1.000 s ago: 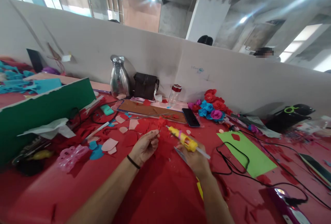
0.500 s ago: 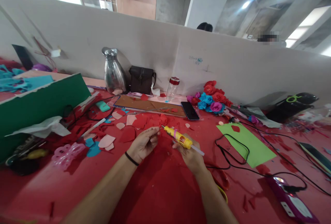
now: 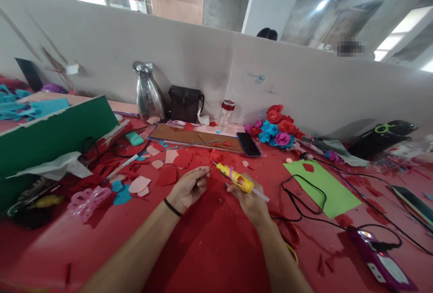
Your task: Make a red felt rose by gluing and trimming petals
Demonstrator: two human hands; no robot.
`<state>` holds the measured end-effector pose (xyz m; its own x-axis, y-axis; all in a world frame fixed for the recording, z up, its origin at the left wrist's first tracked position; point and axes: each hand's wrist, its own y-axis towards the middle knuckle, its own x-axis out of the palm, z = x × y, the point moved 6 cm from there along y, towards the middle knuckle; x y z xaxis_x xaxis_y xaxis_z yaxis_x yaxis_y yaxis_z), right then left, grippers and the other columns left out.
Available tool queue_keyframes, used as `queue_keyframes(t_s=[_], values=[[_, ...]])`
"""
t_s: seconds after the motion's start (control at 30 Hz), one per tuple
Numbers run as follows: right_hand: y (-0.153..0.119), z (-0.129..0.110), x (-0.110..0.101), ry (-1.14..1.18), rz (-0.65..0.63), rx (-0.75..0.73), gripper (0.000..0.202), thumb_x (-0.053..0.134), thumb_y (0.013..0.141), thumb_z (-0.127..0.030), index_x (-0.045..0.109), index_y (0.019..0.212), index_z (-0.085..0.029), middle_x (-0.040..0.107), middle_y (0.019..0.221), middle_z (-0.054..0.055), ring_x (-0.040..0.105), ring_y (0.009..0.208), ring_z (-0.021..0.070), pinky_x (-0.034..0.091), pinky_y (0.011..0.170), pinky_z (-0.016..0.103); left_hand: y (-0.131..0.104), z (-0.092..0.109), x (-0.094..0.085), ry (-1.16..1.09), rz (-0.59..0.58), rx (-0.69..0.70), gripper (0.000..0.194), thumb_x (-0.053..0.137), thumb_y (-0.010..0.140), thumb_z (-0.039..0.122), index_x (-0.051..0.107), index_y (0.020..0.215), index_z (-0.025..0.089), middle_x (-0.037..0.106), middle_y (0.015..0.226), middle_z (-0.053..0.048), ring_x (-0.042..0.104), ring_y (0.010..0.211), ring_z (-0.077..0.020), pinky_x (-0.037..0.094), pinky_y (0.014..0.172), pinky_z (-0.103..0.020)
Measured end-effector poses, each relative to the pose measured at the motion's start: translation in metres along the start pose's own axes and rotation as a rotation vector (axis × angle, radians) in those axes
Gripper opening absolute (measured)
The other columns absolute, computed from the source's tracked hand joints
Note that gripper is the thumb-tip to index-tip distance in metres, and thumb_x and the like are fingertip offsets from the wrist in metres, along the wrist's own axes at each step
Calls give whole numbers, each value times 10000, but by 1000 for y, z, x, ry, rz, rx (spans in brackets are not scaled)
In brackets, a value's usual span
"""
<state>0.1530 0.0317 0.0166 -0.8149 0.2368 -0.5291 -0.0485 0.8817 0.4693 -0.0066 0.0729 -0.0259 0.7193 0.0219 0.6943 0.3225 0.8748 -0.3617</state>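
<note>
My right hand (image 3: 252,203) is wrapped round a yellow hot glue gun (image 3: 238,178). A clear glue stick (image 3: 260,194) sticks out of its back end. The nozzle points up and left, close to the fingertips of my left hand (image 3: 189,187). Those fingers are closed in a pinch; whatever is between them is too small to make out against the red cloth. A black band (image 3: 172,207) circles the left wrist. Red paper petals (image 3: 167,176) and pink petals (image 3: 140,184) lie just left of and beyond the left hand.
Paper roses (image 3: 283,127), a phone (image 3: 248,144), a glass jar (image 3: 226,116) and a steel jug (image 3: 147,92) stand along the partition. At right are green paper (image 3: 333,189), a black cord (image 3: 297,212) and a purple power strip (image 3: 382,259). A green board (image 3: 67,130) rises at left.
The glue gun in my right hand has shifted slightly right, so its nozzle is a little farther from my left fingertips. My left hand has hardly moved.
</note>
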Motion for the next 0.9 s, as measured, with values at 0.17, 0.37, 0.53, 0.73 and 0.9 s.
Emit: queue_keyframes(t_s=[0.17, 0.37, 0.53, 0.73, 0.9], values=[[0, 0, 1, 0, -16, -5, 363, 493, 858, -534, 611, 706, -226, 586, 623, 12, 562, 570, 174, 382, 525, 258, 0, -1, -1, -10, 11, -13, 93, 597, 754, 55, 574, 687, 114, 540, 577, 22, 325, 343, 10, 216, 317, -94], [-1, 0, 0, -21, -10, -13, 334, 521, 850, -517, 581, 704, -223, 582, 611, -3, 545, 541, 161, 374, 518, 251, -1, 0, -1, -26, 21, -19, 118, 550, 778, 38, 574, 685, 106, 538, 570, 18, 323, 334, 10, 214, 311, -95], [-2, 3, 1, -19, -27, -6, 327, 516, 858, -507, 577, 709, -223, 599, 625, 3, 558, 550, 158, 384, 511, 248, -1, 2, 0, -26, 14, -24, 117, 550, 763, 32, 572, 674, 105, 536, 566, 17, 314, 334, 11, 210, 313, -92], [-2, 2, -4, 12, 45, -21, 316, 547, 846, -491, 540, 680, -223, 576, 607, -15, 534, 525, 145, 372, 490, 241, -2, 6, -1, 68, 43, 73, 76, 651, 680, 110, 578, 661, 113, 532, 554, 30, 330, 356, 3, 220, 341, -111], [-4, -4, -1, -46, 20, -74, 324, 494, 885, -471, 575, 702, -216, 586, 629, -1, 553, 553, 142, 383, 517, 241, -10, 18, 0, 335, 184, 390, 160, 707, 604, 239, 592, 652, 140, 503, 517, 63, 366, 399, -28, 257, 388, -151]])
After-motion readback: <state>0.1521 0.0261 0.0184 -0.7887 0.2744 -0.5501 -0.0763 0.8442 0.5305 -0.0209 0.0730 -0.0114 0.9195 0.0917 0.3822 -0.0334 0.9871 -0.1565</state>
